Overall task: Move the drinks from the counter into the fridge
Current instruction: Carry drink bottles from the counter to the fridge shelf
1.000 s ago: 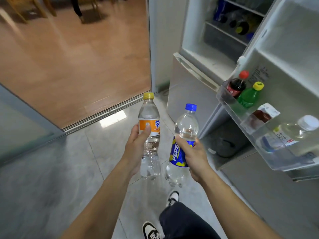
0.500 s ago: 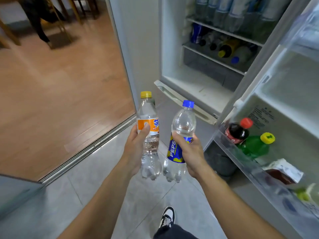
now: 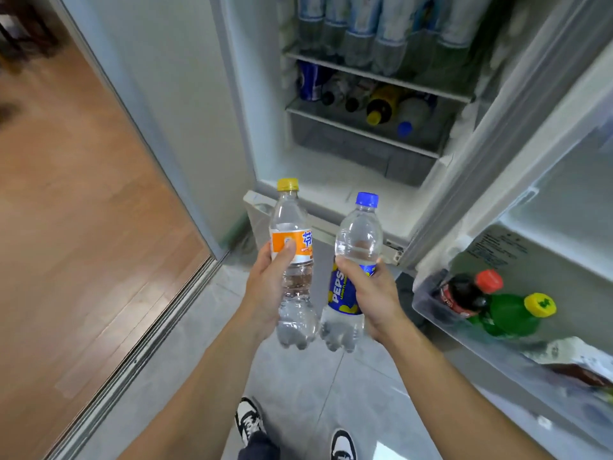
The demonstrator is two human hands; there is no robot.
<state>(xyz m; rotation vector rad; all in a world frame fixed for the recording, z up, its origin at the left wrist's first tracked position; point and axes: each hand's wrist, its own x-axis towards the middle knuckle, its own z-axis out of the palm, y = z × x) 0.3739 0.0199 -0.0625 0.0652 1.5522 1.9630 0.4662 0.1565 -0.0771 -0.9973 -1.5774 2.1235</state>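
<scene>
**2 bottles held at the open fridge**

2 clear bottles are up in front of the fridge (image 3: 335, 180), 1 in each hand, both upright and just beside each other, bases nearly touching. The left hand (image 3: 265, 290) has fingers and thumb curled around the orange bottle (image 3: 292, 260), yellow cap on top. The right hand (image 3: 374, 293) is wrapped the same way around the Pepsi bottle (image 3: 351, 270), blue cap.

Inside, 2 shelves carry drinks: a row of upright bottles above, and lying bottles plus 1 blue can (image 3: 310, 81) below; blur prevents an exact count. Beneath them the fridge floor shows bare white room, right behind the 2 caps. The door bin (image 3: 428, 307) at right holds 1 dark bottle (image 3: 464, 293) with a red cap and 1 green bottle (image 3: 510, 315) with a yellow cap, touching each other.

2 shoes (image 3: 248, 419) stand on the grey tile (image 3: 298, 376).
</scene>
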